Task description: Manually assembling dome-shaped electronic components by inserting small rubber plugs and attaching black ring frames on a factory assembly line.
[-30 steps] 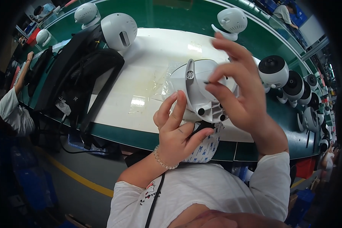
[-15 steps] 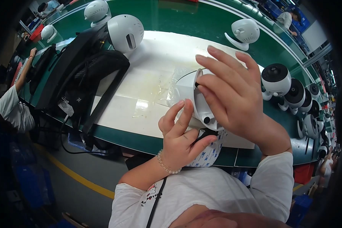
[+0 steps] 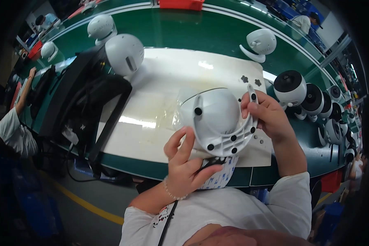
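In front of me a white ball-shaped camera [image 3: 220,107] lies over clear bubble wrap on the white board. The underside of its U-shaped base [image 3: 242,144] faces up, with several round black foot pads on it. My right hand [image 3: 271,115] pinches the base's right arm between thumb and fingers, just below its tip. At the base's lower left, my left hand [image 3: 185,164] has two raised fingertips against or close to the rim. Its thumb presses along the black upper edge of a curled white sheet with blue print [image 3: 220,177], which hangs over the table's front edge.
Small black flower-shaped pieces [image 3: 244,78] and small round discs [image 3: 261,141] lie on the board's right. White-and-black cameras [image 3: 292,87] line the right side. A black slanted frame [image 3: 76,78] and another white camera [image 3: 125,53] stand left. A co-worker's arm [image 3: 23,94] is far left.
My right hand has come down from over the camera and now pinches the base's arm. The base's underside and its pads have turned into view. My left hand stays near the lower left.
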`<control>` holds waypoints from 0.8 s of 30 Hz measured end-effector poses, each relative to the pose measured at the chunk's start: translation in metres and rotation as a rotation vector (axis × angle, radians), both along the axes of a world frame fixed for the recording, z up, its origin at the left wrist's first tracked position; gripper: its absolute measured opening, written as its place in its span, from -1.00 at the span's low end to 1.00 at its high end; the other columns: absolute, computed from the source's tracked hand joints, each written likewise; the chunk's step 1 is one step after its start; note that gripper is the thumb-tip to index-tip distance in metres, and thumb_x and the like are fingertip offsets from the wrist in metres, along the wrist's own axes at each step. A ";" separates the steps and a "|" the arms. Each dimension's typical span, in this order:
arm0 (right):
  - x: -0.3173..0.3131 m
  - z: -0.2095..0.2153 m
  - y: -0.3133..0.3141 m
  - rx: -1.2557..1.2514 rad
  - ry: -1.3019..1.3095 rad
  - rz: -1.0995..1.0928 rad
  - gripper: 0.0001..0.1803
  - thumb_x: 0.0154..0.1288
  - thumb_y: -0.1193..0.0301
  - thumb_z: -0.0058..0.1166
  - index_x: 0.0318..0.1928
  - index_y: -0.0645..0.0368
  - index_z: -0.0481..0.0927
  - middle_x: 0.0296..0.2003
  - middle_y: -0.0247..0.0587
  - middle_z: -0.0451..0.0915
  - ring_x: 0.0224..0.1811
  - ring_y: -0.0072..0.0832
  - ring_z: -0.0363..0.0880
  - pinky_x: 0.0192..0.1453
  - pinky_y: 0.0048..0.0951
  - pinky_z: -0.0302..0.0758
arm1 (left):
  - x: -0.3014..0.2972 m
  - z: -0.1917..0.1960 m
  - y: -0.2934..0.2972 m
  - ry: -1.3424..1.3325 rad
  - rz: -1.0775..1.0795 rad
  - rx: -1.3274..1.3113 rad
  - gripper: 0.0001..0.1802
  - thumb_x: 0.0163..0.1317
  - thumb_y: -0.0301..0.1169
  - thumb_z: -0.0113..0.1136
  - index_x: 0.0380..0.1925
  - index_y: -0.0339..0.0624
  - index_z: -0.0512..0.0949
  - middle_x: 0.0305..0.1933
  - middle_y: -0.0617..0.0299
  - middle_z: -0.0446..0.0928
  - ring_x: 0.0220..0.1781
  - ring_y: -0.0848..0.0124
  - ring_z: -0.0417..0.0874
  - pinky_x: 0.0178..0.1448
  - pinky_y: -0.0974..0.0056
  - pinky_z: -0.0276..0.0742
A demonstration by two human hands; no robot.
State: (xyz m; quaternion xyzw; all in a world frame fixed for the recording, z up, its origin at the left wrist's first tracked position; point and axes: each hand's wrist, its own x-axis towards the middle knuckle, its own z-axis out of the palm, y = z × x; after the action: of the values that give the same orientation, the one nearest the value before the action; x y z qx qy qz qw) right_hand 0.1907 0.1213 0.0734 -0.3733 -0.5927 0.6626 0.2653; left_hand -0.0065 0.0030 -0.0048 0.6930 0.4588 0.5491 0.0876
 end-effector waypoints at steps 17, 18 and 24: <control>-0.045 -0.111 0.237 1.482 -1.138 -0.473 -0.75 0.19 0.27 -0.16 -0.37 0.14 0.53 -0.26 -0.33 0.54 -0.09 -0.35 0.43 -0.06 -0.33 0.27 | -0.031 -0.001 0.000 -0.054 -0.178 -0.100 -0.55 -0.22 -0.34 0.37 -0.78 -0.28 0.22 -0.06 0.02 0.48 -0.11 0.09 0.42 -0.08 0.19 0.38; -0.040 -0.099 0.232 1.230 -1.115 -0.420 -0.72 0.20 0.24 -0.18 -0.35 0.15 0.53 -0.23 -0.29 0.53 -0.13 -0.30 0.47 -0.11 -0.27 0.32 | -0.032 -0.001 0.001 -0.059 -0.187 -0.110 -0.55 -0.23 -0.34 0.37 -0.77 -0.28 0.23 -0.06 0.02 0.48 -0.11 0.10 0.42 -0.09 0.19 0.38; 0.057 -0.109 0.228 0.851 -1.387 -0.749 -0.58 0.21 0.12 -0.20 -0.05 0.13 0.38 -0.13 -0.10 0.48 -0.14 -0.18 0.50 -0.11 -0.20 0.42 | -0.032 0.000 0.003 -0.077 -0.227 -0.124 -0.58 -0.23 -0.38 0.36 -0.77 -0.29 0.24 -0.09 0.03 0.49 -0.14 0.12 0.43 -0.11 0.22 0.39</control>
State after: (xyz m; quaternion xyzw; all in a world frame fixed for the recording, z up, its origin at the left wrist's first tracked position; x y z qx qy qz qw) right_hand 0.2482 0.3495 -0.0357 -0.7288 -0.6547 -0.1177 0.1622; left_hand -0.0381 0.0058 -0.0045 0.7120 0.4070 0.5324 0.2094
